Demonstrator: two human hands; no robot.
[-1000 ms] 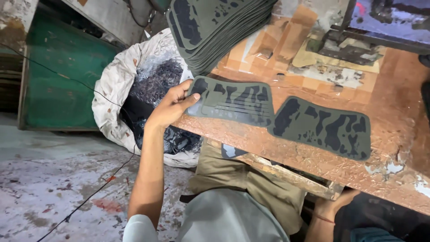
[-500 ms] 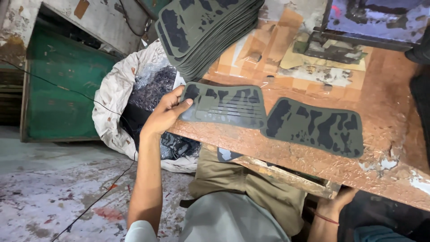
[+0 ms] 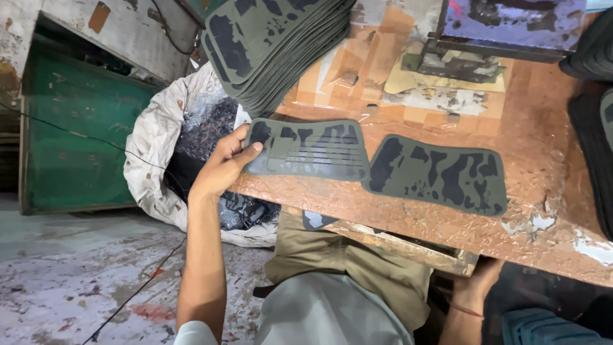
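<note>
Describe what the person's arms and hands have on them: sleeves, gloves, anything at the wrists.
Both hands are bare, without gloves. The left hand tops a bare forearm; a pale grey sleeve edge shows near the elbow. The right hand, partly hidden under the table edge, has a thin reddish band on its wrist.

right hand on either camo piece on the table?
No: the right hand is under the table edge, while the left hand grips the ribbed camo piece.

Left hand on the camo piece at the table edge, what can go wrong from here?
1. The left hand pinches only the end of the ribbed camo piece, which overhangs the table edge; it may slip into the scrap sack below.
2. It touches the second camo piece; dragging one may shift the other.
3. The tilted stack leans over the edge and may slide.
</note>
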